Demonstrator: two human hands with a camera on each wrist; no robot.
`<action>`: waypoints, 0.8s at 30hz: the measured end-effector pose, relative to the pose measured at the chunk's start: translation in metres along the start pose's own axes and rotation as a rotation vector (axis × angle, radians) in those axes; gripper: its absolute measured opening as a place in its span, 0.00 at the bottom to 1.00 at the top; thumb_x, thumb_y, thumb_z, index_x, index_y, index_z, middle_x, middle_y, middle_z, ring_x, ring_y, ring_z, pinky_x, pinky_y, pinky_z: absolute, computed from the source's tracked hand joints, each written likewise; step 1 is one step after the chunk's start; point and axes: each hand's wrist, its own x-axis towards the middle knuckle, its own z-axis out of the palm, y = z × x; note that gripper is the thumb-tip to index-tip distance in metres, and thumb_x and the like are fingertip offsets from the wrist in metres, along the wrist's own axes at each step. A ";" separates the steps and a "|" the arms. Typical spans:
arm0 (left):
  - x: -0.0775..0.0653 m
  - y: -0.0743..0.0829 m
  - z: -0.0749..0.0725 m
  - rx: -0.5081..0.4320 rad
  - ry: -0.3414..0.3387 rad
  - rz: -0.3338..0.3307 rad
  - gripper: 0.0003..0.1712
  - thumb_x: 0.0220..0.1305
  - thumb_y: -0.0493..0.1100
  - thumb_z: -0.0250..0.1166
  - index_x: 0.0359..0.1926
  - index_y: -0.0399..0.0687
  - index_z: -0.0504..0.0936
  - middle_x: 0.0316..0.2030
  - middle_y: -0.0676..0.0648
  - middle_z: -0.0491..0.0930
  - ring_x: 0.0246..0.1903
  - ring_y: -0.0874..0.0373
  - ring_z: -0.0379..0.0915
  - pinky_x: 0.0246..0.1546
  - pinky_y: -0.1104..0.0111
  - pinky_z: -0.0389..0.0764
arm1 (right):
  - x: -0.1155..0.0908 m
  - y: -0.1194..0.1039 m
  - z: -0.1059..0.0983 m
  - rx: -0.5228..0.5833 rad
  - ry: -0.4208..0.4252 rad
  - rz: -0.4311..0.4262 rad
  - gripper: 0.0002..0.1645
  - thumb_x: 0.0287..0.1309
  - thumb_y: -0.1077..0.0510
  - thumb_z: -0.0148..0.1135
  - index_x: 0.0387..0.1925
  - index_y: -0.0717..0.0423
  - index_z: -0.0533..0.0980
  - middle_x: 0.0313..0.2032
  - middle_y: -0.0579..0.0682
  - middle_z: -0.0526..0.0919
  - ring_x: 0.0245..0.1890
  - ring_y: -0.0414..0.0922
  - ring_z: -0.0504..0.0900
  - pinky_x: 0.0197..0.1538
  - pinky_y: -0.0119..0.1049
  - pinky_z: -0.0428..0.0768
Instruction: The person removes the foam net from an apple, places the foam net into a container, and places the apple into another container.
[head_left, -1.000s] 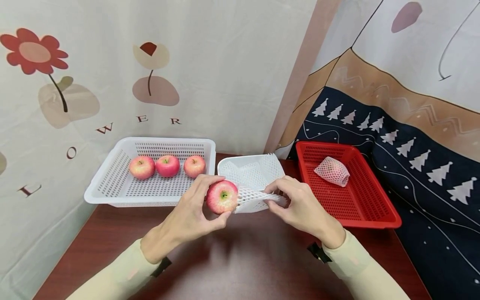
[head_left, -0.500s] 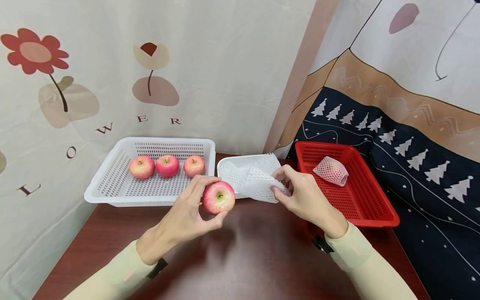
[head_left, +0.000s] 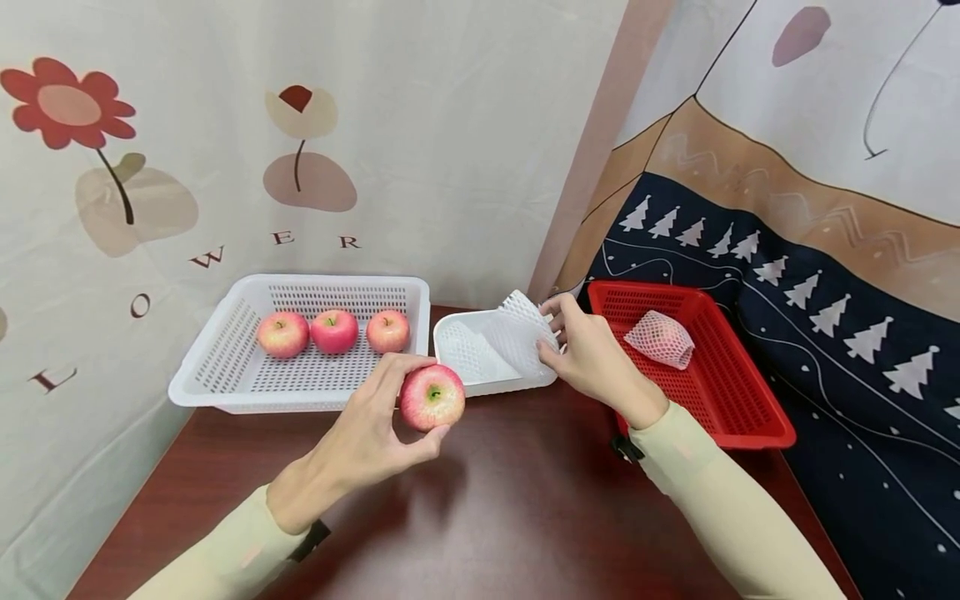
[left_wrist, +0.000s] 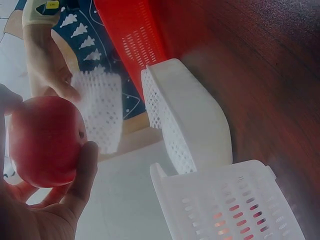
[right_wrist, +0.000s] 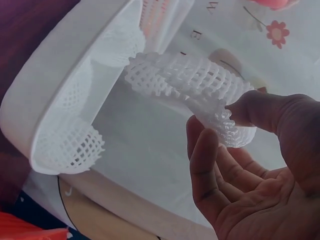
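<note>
Cream sleeves [head_left: 723, 487] reach in over a dark red, wood-grained tabletop [head_left: 517, 508]. One red-and-yellow apple [head_left: 432, 397] sits in the person's left hand [head_left: 360, 429], thumb and fingers clamped round its sides, stem end showing in the head view. Just beyond, the right hand [head_left: 596, 358] pinches a white foam net sleeve [right_wrist: 200, 77] between thumb and fingers, over a white tray [head_left: 502, 387] holding more foam nets [right_wrist: 67, 145].

Left of the tray, a white slotted basket [head_left: 197, 385] carries three apples [head_left: 334, 332] in a row; to its right, a red basket [head_left: 716, 417] holds a netted apple [head_left: 662, 339]. Behind everything — a flower-printed curtain [head_left: 465, 150].
</note>
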 end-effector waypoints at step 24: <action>0.002 0.000 -0.004 0.001 -0.005 0.009 0.45 0.54 0.45 0.87 0.72 0.48 0.79 0.64 0.50 0.84 0.60 0.59 0.82 0.64 0.79 0.81 | 0.054 0.008 0.047 -0.017 -0.060 0.234 0.29 0.76 0.59 0.75 0.70 0.60 0.72 0.54 0.67 0.94 0.46 0.59 0.95 0.47 0.51 0.93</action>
